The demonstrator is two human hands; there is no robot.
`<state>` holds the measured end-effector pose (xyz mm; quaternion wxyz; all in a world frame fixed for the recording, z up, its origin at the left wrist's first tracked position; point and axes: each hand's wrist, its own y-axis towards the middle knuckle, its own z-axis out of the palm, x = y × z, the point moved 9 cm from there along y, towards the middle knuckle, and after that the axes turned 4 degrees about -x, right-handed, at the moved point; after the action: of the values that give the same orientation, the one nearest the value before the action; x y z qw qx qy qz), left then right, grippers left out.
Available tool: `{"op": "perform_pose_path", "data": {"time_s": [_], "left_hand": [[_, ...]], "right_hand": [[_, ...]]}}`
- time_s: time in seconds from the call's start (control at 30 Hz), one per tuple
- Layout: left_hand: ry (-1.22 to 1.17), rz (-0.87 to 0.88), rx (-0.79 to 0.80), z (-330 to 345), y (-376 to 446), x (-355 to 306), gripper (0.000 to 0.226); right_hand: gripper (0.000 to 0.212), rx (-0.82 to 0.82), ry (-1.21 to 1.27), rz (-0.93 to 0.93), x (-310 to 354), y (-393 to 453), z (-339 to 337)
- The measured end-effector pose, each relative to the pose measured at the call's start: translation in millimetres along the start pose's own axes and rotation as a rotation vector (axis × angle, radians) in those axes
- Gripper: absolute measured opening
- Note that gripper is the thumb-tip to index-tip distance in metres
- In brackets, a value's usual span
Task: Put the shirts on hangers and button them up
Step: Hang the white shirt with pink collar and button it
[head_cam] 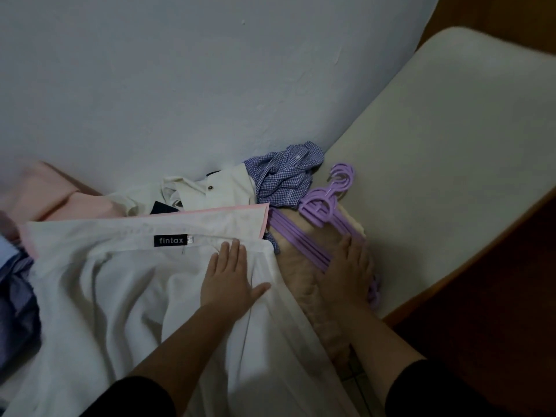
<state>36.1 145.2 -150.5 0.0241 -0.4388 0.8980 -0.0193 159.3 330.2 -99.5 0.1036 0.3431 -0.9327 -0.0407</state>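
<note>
1. Left hand [230,276] lies flat, fingers straight, pressing the white shirt [120,284] spread on the bed, just below its collar label.
2. Right hand [349,272] rests on the stacked purple hangers [304,236]; whether it grips them is unclear in the dim light.
3. Behind lie a checked shirt [285,176] and a cream shirt [216,188], crumpled against the wall.

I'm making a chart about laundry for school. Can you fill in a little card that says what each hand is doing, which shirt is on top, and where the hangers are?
left hand: left hand lies flat, fingers straight, on the white shirt
right hand: right hand rests on the purple hangers, fingers straight
top shirt: white, label reads "fintax", not yet on a hanger
hangers: a stack, to the right of the white shirt
other shirts: blue checked shirt by the wall; pink shirt at left
</note>
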Motion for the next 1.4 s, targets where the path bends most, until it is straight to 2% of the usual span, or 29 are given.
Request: {"op": "perform_pose_path", "data": {"time_s": [0.13,0.27,0.37,0.5,0.57,0.67,0.73,0.8,0.9,1.03,1.13,1.4], "left_hand": [[-0.022,0.018,-0.003,-10,-5,-1,0.099],[-0.020,0.029,-0.010,-25,-12,0,0.097],[0.001,0.026,-0.028,-42,-22,3,0.096],[0.010,0.011,-0.058,-66,-36,13,0.095],[0.018,-0.010,-0.069,-75,-41,23,0.095],[0.021,-0.049,-0.079,-83,-50,41,0.093],[0.025,-0.068,-0.086,-88,-56,51,0.092],[0.024,-0.085,-0.094,-92,-63,60,0.091],[0.018,-0.112,-0.099,-95,-72,73,0.091],[-0.005,-0.162,-0.102,-97,-81,93,0.092],[-0.018,-0.214,-0.109,-98,-89,115,0.089],[-0.060,-0.335,-0.194,-100,-108,181,0.080]], "right_hand": [[0.090,-0.024,-0.031,0.050,2,-9,-14],[0.078,-0.221,-0.112,0.080,4,-17,-45],[0.064,-0.269,-0.056,0.077,4,-21,-70],[0.048,-0.455,-0.102,0.093,-1,-38,-101],[0.040,-0.464,-0.089,0.156,-5,-47,-107],[0.049,-0.281,0.057,0.292,-14,-57,-103],[0.069,-0.095,0.090,0.357,-17,-69,-92],[0.088,0.012,0.153,0.384,-17,-84,-85],[0.106,0.180,0.418,0.432,-5,-108,-68],[0.103,0.271,0.530,0.327,36,-122,-57],[0.105,0.330,0.425,0.219,59,-122,-51],[0.105,0.365,0.250,-0.075,78,-97,-37]]}}
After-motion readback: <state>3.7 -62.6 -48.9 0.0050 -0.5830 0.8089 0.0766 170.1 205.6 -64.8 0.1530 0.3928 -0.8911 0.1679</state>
